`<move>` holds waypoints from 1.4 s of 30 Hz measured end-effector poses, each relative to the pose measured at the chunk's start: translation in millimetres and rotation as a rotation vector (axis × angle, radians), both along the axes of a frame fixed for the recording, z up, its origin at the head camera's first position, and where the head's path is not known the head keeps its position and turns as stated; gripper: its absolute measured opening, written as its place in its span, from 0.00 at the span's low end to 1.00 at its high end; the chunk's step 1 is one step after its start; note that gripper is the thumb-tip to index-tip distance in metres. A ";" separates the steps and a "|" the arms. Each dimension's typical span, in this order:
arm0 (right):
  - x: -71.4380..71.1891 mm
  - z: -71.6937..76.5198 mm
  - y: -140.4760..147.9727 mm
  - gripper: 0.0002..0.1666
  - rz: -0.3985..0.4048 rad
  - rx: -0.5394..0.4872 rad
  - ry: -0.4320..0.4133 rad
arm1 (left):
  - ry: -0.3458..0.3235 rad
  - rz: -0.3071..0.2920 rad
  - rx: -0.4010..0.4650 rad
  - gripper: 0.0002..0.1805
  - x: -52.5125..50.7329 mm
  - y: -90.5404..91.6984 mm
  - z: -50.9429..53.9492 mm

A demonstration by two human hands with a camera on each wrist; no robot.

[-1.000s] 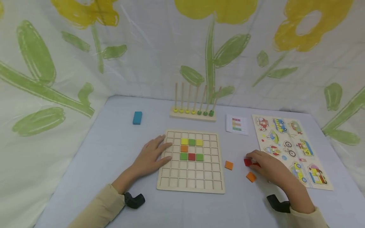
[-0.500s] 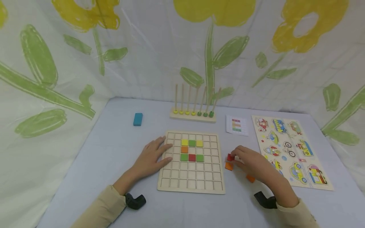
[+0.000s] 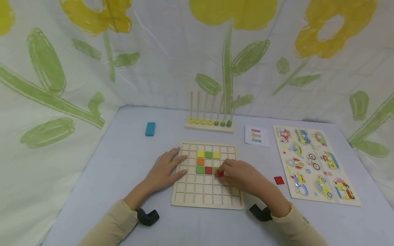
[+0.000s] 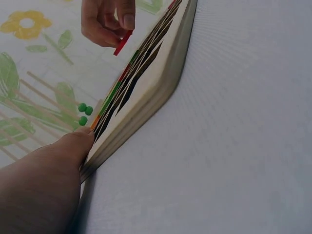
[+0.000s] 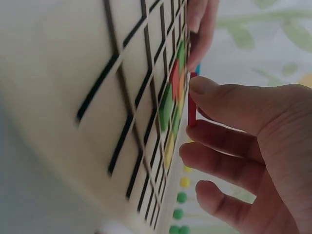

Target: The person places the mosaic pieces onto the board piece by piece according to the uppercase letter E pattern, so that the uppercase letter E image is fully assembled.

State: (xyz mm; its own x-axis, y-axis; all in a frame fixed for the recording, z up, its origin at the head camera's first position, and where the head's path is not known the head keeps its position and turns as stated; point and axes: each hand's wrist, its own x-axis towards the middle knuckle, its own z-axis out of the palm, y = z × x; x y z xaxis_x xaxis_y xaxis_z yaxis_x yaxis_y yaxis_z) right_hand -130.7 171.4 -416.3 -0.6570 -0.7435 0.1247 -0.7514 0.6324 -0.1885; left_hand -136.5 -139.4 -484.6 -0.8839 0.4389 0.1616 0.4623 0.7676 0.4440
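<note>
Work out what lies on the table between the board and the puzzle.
In the head view, a red tile lies there, close to the puzzle, and a card farther back; the right arm hides part of the stretch.

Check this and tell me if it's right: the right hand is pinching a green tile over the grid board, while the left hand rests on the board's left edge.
Not quite: the right hand pinches a red tile, not a green one, as the right wrist view shows. The grid board and left hand are as you say.
</note>
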 end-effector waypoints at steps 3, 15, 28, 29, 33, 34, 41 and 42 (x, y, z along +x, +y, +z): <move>1.0 0.9 -15.8 0.09 0.022 0.015 -0.017 | 0.014 -0.006 0.005 0.32 -0.2 -0.5 0.4; 1.4 -1.7 -51.6 0.06 0.115 0.074 -0.013 | -0.003 0.000 -0.005 0.32 -0.3 -1.0 -0.5; -1.1 -0.5 -60.5 0.07 0.146 0.110 0.016 | 0.010 -0.003 0.004 0.31 0.7 -0.6 0.2; -0.9 -0.5 -61.1 0.07 0.149 0.110 0.015 | 0.014 -0.004 0.007 0.31 1.0 -0.5 0.3; 0.1 -0.7 -63.0 0.08 0.141 0.119 -0.018 | 0.029 -0.012 0.022 0.31 1.8 -0.5 1.1; 0.2 -1.1 -63.2 0.08 0.134 0.124 -0.026 | 0.030 -0.013 0.023 0.31 1.8 -0.5 1.3; 0.1 -2.4 -63.0 0.07 0.110 0.130 -0.057 | 0.000 -0.008 0.000 0.32 -0.3 -0.7 0.0; -0.3 -2.6 -61.9 0.07 0.111 0.124 -0.057 | -0.006 -0.006 -0.003 0.32 -0.4 -0.8 -0.4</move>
State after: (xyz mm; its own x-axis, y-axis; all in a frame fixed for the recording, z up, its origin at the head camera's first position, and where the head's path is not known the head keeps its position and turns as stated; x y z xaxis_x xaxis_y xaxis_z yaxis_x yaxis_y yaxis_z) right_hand -131.0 109.5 -418.8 -0.5734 -0.8192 -0.0080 -0.8082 0.5672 -0.1585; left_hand -136.9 -140.2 -485.0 -0.8822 0.4448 0.1547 0.4642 0.7661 0.4446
